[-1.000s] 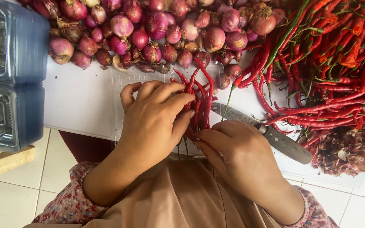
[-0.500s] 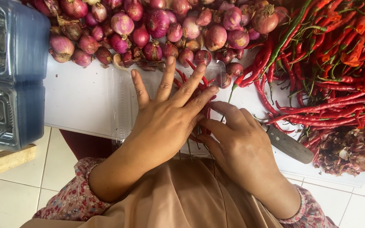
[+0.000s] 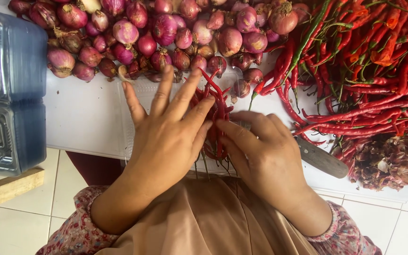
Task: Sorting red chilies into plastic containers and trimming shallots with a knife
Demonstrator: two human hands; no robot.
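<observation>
My left hand (image 3: 166, 137) lies flat with fingers spread over a small bunch of red chilies (image 3: 217, 111) on a clear plastic sheet (image 3: 133, 101). My right hand (image 3: 260, 156) presses its fingertips against the same bunch from the right, pinching the chilies near their stems. The green stems poke out below my hands toward my lap. Most of the bunch is hidden under my left palm.
A pile of red shallots (image 3: 166, 33) runs along the far side of the white board (image 3: 86, 123). A heap of long red chilies (image 3: 369, 71) fills the right. A knife (image 3: 322, 160) lies by my right hand, beside shallot skins (image 3: 383, 160). Blue containers (image 3: 10, 89) stand left.
My left hand has opened from a curled grip to flat, spread fingers over the chili bunch. My right hand has slid in closer against the bunch.
</observation>
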